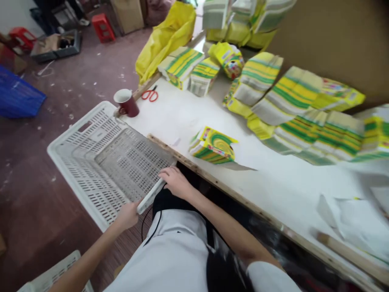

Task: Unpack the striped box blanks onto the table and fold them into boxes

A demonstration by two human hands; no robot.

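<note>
A white slatted plastic crate (77, 170) tilts beside the table in front of me, its inside bare. My left hand (128, 215) is closed on its near rim, most of the fingers hidden behind the edge. Farther along the same rim, my right hand (174, 181) has its fingers curled over the side, close to the table edge. A small bundle of yellow and green printed cartons (212, 145) lies on the white tabletop (170, 121), just beyond my right hand. Next to the crate's far corner stands a dark red mug (130, 104).
Orange-handled scissors (150, 95) lie behind the mug. Stacks of folded cartons (291, 95) fill the table's far side. A yellow bag (167, 36) hangs at its end. Red stools (103, 27) and a blue container (18, 93) stand on the floor; another white crate (57, 269) is lower left.
</note>
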